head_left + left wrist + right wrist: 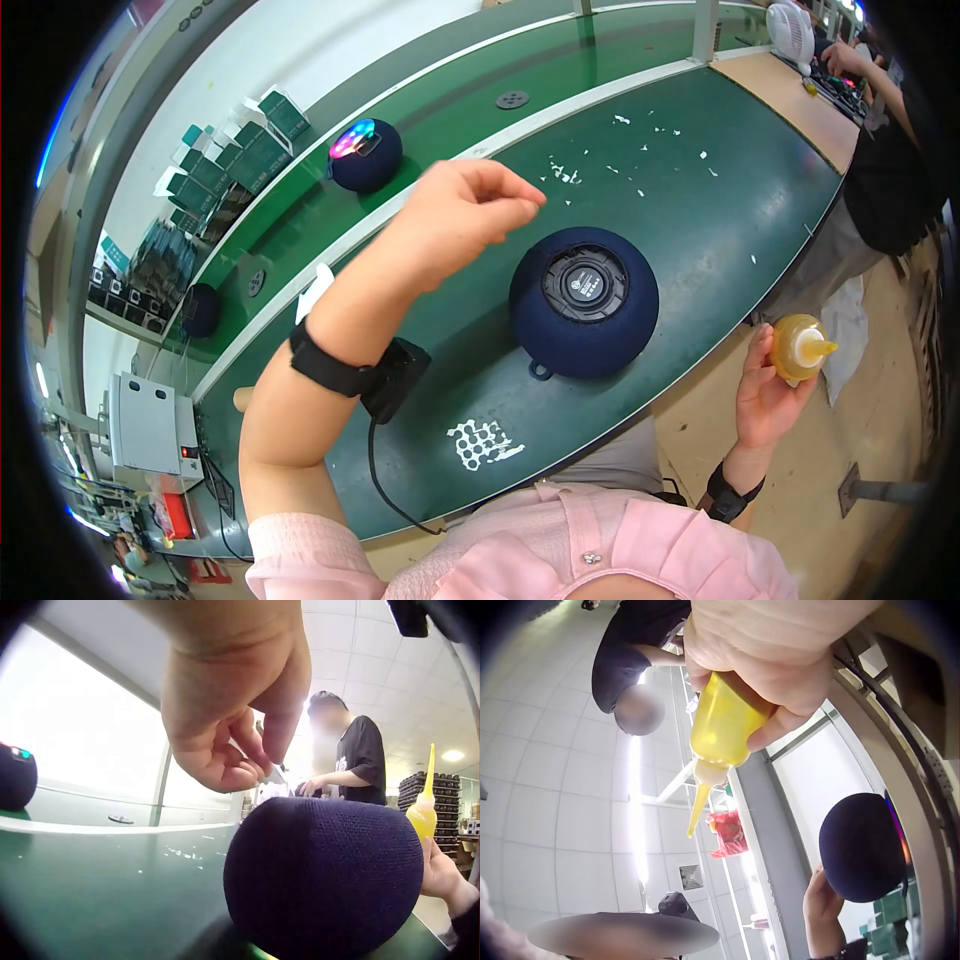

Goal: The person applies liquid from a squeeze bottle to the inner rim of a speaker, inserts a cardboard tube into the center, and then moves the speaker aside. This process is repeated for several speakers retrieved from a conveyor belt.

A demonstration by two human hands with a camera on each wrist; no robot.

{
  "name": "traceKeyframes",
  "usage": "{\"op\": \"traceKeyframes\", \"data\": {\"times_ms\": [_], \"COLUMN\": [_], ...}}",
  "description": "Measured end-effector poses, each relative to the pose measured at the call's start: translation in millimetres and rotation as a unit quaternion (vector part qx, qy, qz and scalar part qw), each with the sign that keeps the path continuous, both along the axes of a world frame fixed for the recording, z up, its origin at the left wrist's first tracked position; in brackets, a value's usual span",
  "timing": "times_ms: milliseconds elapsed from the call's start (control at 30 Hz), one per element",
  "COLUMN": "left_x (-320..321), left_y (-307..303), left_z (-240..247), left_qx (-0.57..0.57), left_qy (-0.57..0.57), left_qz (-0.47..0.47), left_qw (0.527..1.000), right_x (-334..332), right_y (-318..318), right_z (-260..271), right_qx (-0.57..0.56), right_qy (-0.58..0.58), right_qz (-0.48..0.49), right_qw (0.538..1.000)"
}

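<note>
A round dark-blue fabric speaker (585,345) sits on the green bench with its open end up, a black ring and round driver (583,283) showing inside. My left hand (460,215) hangs in the air beside it, fingers curled and fingertips drawn together; nothing shows between them. In the left wrist view the same hand (232,712) is above and behind the speaker (322,877). Off the bench's near edge, my right hand (770,400) grips a yellow squeeze bottle (797,345) with a pointed nozzle. The right wrist view shows fingers wrapped around this bottle (726,724).
White scraps (565,175) and a punched white sheet (480,443) lie on the bench. Behind a pale rail, another speaker (365,165) with coloured lights stands on a green strip. Green boxes (240,155) line the back. Another person (360,757) works at the far end.
</note>
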State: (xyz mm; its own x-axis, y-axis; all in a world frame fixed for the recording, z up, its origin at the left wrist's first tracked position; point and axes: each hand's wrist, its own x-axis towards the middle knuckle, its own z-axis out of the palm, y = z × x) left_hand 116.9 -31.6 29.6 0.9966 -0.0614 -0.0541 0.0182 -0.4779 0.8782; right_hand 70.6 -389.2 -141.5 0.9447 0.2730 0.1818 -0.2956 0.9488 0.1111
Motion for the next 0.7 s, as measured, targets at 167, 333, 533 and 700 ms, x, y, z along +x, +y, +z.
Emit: {"op": "traceKeyframes", "data": {"times_ms": [167,333,533,700], "left_x": [-38.4,-35.4,40.0,101.7], "left_y": [28.4,114.4,219.5,213.3], "left_z": [38.5,4.9,-59.2,-71.7], "left_qx": [-0.114,-0.01,-0.198,-0.43], "left_qy": [-0.083,-0.093,0.048,0.057], "left_qz": [-0.013,0.227,0.391,0.474], "left_qw": [0.99,0.969,0.897,0.766], "right_x": [-0.4,8.1,22.0,22.1], "right_y": [-7.9,7.6,26.8,26.7], "right_z": [-5.6,-5.9,-0.1,-5.2], "right_qx": [-0.002,-0.005,-0.013,-0.057], "right_qy": [0.016,-0.011,-0.037,-0.037], "right_qz": [-0.016,0.009,0.028,-0.02], "right_qw": [1.0,1.0,0.999,0.997]}}
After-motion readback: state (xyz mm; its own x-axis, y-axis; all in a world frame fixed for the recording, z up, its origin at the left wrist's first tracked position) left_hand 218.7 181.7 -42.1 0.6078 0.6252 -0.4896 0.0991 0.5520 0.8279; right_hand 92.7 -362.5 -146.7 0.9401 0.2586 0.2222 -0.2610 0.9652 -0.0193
